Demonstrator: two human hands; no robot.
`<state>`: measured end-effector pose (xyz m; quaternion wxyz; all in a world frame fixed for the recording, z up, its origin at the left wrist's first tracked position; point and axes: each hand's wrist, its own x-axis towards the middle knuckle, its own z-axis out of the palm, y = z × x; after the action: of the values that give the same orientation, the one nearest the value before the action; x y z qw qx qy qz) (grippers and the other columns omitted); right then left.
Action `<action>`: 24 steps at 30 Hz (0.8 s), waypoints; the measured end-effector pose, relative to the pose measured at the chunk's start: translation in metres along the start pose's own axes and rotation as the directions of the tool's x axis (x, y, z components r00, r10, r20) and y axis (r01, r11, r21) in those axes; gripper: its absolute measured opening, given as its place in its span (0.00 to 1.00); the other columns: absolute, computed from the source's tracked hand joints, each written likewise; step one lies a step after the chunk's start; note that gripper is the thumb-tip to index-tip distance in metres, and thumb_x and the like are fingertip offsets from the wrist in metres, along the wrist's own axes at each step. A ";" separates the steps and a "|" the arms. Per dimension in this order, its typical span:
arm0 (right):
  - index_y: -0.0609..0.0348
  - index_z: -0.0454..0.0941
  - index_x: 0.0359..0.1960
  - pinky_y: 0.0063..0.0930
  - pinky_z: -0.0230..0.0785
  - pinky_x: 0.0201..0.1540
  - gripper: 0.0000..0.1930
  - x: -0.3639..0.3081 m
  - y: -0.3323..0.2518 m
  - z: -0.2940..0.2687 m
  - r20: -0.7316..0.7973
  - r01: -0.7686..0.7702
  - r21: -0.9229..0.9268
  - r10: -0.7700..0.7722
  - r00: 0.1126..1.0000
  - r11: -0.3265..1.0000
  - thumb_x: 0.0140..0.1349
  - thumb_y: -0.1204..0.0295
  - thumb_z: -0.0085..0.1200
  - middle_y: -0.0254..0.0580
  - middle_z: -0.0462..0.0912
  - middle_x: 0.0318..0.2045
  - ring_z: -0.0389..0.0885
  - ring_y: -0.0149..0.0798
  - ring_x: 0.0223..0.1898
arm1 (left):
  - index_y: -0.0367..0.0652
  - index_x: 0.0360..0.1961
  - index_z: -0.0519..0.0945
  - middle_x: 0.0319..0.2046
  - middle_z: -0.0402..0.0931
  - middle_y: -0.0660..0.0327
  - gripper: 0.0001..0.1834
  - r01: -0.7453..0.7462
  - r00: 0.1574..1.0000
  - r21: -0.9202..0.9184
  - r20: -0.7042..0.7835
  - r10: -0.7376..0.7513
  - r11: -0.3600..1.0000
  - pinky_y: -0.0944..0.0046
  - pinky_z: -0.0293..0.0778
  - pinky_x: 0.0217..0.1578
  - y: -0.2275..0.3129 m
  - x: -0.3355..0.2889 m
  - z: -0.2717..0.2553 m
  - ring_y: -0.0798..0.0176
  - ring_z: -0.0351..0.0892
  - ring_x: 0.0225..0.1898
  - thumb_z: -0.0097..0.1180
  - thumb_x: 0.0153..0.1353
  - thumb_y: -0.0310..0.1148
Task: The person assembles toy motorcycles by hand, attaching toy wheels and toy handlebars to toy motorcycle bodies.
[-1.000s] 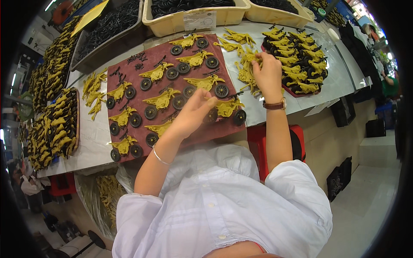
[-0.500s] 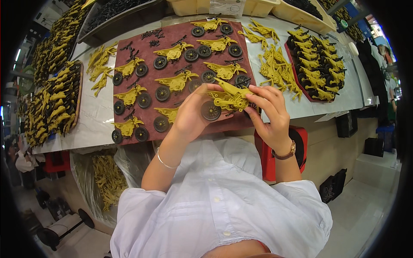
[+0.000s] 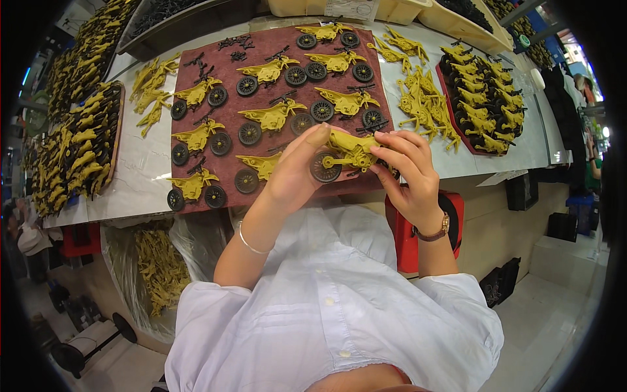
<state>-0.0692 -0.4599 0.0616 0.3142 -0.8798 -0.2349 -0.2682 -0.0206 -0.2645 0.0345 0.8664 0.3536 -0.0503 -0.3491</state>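
Just beyond the near edge of the table, I hold a yellow toy motorbike (image 3: 353, 150) with black wheels between both hands. My left hand (image 3: 295, 168) is closed around its left end, thumb on top, beside a black wheel (image 3: 324, 168). The fingers of my right hand (image 3: 413, 175) pinch the other end, near the black handlebar; they partly cover the wheel there. Beyond my hands, several similar toy motorbikes (image 3: 271, 116) lie in rows on a dark red cloth (image 3: 230, 119). Small black parts (image 3: 235, 43) sit at the cloth's far left.
Loose yellow body parts (image 3: 423, 98) lie right of the cloth, others (image 3: 153, 85) left. A red tray (image 3: 450, 119) of motorbikes stands at right, a stacked tray (image 3: 81, 147) at left. Bins (image 3: 186, 29) line the back. Below are a plastic bag (image 3: 196, 248) and red chair (image 3: 408, 248).
The toy motorbike has tilted in my hands, and its raised left end is now behind my left thumb. My right fingers remain at its other end.
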 end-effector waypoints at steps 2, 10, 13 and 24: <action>0.60 0.78 0.38 0.35 0.68 0.47 0.15 0.000 -0.001 0.000 0.016 -0.010 0.010 0.009 1.000 1.000 0.45 0.82 0.61 0.41 0.79 0.43 0.73 0.47 0.45 | 0.40 0.49 0.69 0.46 0.73 0.55 0.17 -0.025 1.000 0.008 0.014 0.025 1.000 0.54 0.75 0.48 0.000 0.000 -0.001 0.61 0.76 0.47 0.40 0.69 0.41; 0.59 0.78 0.37 0.34 0.68 0.47 0.16 0.001 0.001 0.001 0.036 -0.054 0.063 0.052 0.998 0.997 0.43 0.82 0.62 0.42 0.79 0.42 0.73 0.47 0.46 | 0.38 0.45 0.72 0.41 0.75 0.61 0.12 -0.139 0.985 0.341 -0.046 0.164 0.930 0.69 0.70 0.45 -0.001 0.000 0.005 0.72 0.73 0.43 0.55 0.61 0.29; 0.59 0.77 0.40 0.33 0.68 0.48 0.19 -0.005 0.005 0.001 -0.063 -0.121 0.114 0.128 0.990 0.986 0.43 0.80 0.64 0.44 0.76 0.43 0.73 0.44 0.45 | 0.38 0.44 0.72 0.40 0.75 0.61 0.11 -0.163 0.981 0.347 -0.042 0.188 0.924 0.70 0.70 0.44 -0.002 -0.001 0.004 0.72 0.73 0.42 0.54 0.61 0.29; 0.70 0.71 0.48 0.17 0.69 0.38 0.16 -0.001 0.019 0.005 0.401 -0.635 0.720 0.579 0.710 0.279 0.57 0.81 0.56 0.38 0.79 0.39 0.76 0.25 0.37 | 0.36 0.44 0.72 0.41 0.74 0.62 0.12 -0.162 0.980 0.392 -0.041 0.193 0.905 0.70 0.71 0.45 -0.002 0.000 0.002 0.72 0.72 0.43 0.52 0.60 0.26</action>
<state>-0.0573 -0.4692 0.0495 0.7551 -0.6542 0.0124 0.0406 -0.0219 -0.2665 0.0347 0.8089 0.5250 -0.1161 -0.2378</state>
